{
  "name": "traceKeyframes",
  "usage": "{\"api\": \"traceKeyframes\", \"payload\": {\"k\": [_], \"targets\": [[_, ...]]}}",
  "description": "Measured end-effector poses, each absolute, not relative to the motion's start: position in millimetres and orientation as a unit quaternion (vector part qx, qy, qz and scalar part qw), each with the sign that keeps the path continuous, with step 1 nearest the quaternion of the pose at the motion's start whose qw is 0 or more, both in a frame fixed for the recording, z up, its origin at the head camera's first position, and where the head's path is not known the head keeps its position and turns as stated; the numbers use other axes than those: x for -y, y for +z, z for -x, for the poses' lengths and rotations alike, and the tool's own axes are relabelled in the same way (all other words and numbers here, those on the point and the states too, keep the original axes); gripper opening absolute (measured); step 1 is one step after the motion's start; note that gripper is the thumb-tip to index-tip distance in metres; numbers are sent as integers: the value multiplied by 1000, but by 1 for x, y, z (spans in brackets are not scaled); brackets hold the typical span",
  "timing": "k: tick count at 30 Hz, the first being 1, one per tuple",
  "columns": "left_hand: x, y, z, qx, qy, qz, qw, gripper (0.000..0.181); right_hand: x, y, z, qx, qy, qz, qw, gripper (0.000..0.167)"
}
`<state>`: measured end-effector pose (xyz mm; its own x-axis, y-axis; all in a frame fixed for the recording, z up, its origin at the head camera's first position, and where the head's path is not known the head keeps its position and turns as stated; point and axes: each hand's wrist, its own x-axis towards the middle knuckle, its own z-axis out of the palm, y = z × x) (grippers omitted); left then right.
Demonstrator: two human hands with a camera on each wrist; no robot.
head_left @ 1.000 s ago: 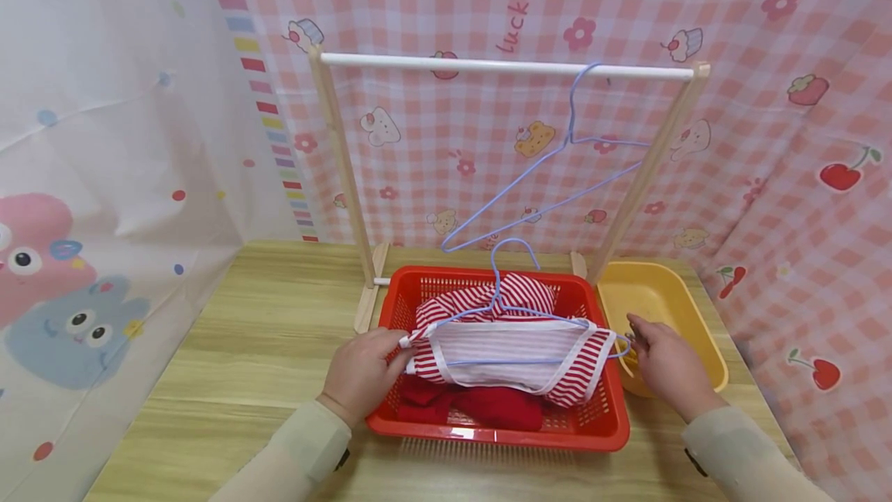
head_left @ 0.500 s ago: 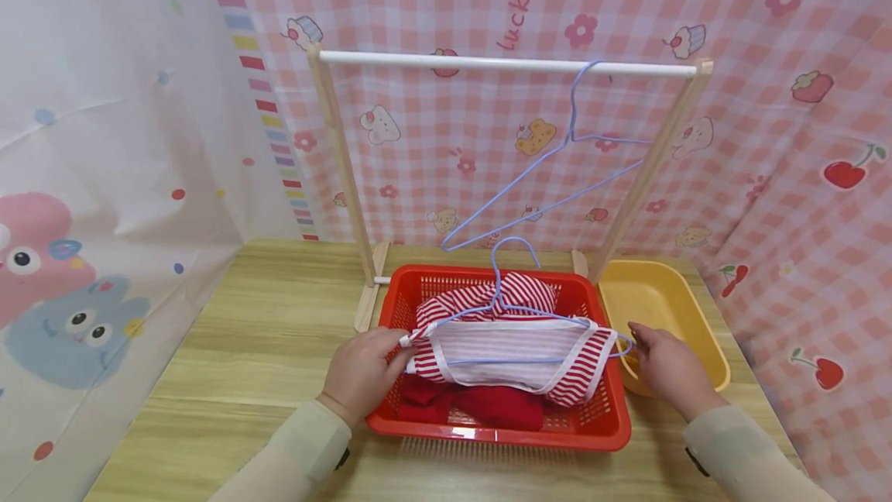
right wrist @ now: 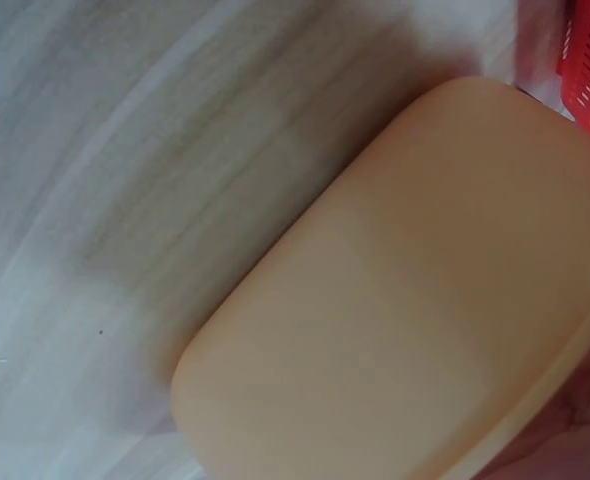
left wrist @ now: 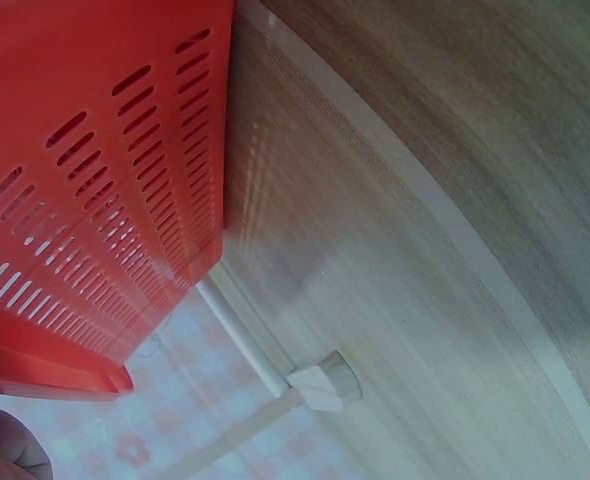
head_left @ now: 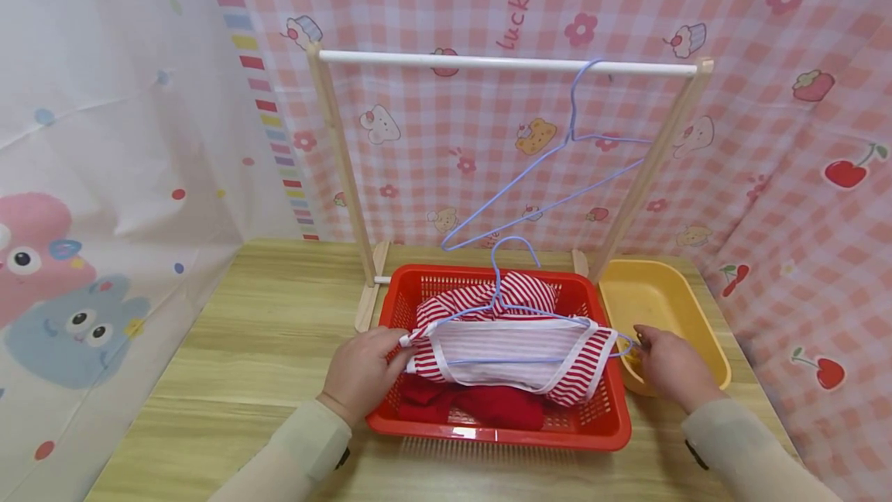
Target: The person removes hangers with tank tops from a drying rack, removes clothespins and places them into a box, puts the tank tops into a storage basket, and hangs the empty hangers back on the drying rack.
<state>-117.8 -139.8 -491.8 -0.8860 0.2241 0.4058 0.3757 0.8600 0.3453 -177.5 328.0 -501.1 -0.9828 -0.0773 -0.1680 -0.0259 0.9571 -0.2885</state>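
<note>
A red-and-white striped top [head_left: 488, 351] with white edging lies on a blue hanger [head_left: 497, 300], inside a red plastic basket [head_left: 502, 435]. The hanger's hook sticks up above the basket's back rim. My left hand [head_left: 365, 370], at the basket's left rim, pinches the top's left edge near that end of the hanger. My right hand [head_left: 676, 366] is over the front-left part of a yellow basin [head_left: 697, 316], close to the hanger's bare right end. Its fingers are bent, and whatever lies between the fingertips is too small and hidden to make out.
Behind the basket stands a rack with wooden posts and a white rail [head_left: 446, 60]. A second blue hanger [head_left: 516, 180] hangs bare from it. Red cloth [head_left: 495, 407] lies at the basket's front. The wooden table [head_left: 258, 331] extends to the left.
My right hand has shifted slightly right, away from the hanger's end. The left hand, the striped top and the basket look the same.
</note>
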Motion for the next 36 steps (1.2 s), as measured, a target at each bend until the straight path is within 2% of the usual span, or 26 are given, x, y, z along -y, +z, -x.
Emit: {"api": "traceKeyframes", "payload": {"k": [7,23,36], "targets": [[140,-492,118,946,-212,162,184,19,-327,-496,180,-983,-140,8,121,46],[141,-491,118,945,-215,163,185,19,-327,-495,186,-977,-142,-33,154,49],[141,-492,118,944,-216,164,188,19,-328,-498,187,-980,-130,-23,149,46]]}}
